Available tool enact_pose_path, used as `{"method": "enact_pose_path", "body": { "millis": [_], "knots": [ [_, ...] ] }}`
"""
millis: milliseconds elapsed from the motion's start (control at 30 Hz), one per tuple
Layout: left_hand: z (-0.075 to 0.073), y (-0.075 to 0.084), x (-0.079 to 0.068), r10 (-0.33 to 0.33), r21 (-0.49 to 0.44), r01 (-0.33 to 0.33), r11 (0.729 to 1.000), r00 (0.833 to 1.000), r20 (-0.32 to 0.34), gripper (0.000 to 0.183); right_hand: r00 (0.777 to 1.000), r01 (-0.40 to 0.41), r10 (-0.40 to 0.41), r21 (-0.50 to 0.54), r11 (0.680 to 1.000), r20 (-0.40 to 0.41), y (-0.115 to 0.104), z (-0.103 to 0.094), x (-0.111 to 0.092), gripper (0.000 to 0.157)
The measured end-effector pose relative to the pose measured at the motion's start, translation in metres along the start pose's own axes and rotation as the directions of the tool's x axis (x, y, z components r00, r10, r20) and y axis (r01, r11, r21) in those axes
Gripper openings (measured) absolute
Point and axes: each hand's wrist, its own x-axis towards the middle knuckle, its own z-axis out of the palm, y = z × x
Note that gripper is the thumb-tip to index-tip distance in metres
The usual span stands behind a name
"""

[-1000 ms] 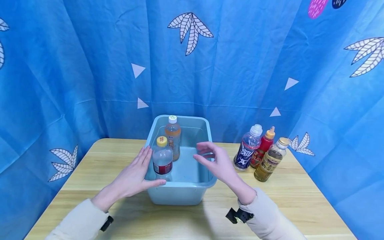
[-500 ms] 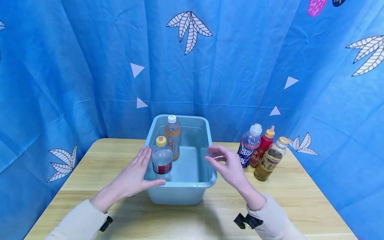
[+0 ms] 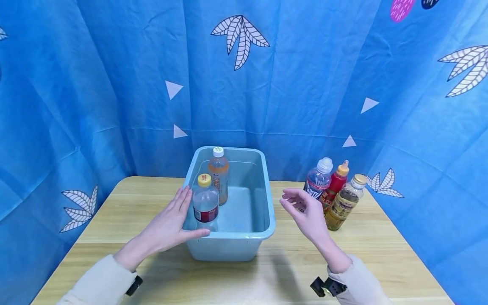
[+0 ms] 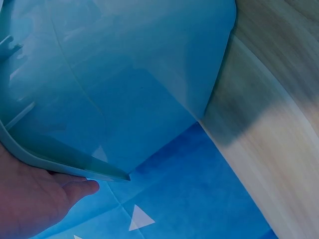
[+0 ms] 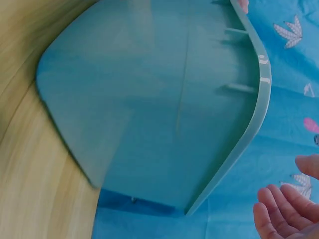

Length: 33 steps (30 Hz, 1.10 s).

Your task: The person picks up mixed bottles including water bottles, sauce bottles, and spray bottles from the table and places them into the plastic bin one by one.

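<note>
My left hand [image 3: 164, 224] rests on the left front corner of the blue-grey plastic bin [image 3: 272, 214], fingers straight along the rim and thumb over the front edge. Seen from the left wrist, its fingers [image 4: 82, 188] lie against the rim from outside. Inside the bin, near that hand, stands a clear bottle [image 3: 206, 205] with a yellow cap and red label. Behind it is a bottle [image 3: 218, 168] of orange-brown drink with a white cap. My right hand [image 3: 310, 216] hovers right of the bin, fingers loosely bent and holding nothing, overlapping a dark-labelled drink bottle [image 3: 318, 180].
Beside the dark-labelled bottle stand a red squeeze bottle [image 3: 336, 184] with an orange nozzle and a gold-capped bottle [image 3: 346, 201] of amber liquid. All three are on the wooden table [image 3: 381, 254]. A blue patterned curtain [image 3: 305, 84] hangs close behind and at both sides.
My right hand has moved from over the bin's right side out to the right, past the rim, towards the three bottles. The left hand and the bin have stayed put.
</note>
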Motion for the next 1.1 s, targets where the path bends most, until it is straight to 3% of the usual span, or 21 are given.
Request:
{"method": "enact_pose_path", "body": {
  "millis": [367,600,833,1100],
  "knots": [
    [0.001,-0.002,-0.001,0.003,0.015,-0.003,1.0,1.0,-0.01,0.113,0.998,-0.02,0.014,-0.084,0.996,-0.068,0.019,-0.021,-0.004,0.022],
    [0.0,0.0,-0.001,-0.003,0.008,0.003,1.0,1.0,-0.005,0.113,0.992,-0.055,0.042,-0.117,0.992,-0.115,-0.001,-0.037,-0.008,0.018],
    [0.0,0.001,0.0,-0.004,-0.001,0.004,1.0,1.0,-0.003,0.112,0.988,-0.092,0.078,-0.107,0.99,-0.135,0.039,-0.054,-0.011,0.021],
    [0.0,0.001,0.0,-0.008,-0.006,0.008,1.0,1.0,0.004,0.112,0.982,-0.121,0.094,-0.166,0.979,-0.166,0.05,-0.069,-0.013,0.022]
  ]
}}
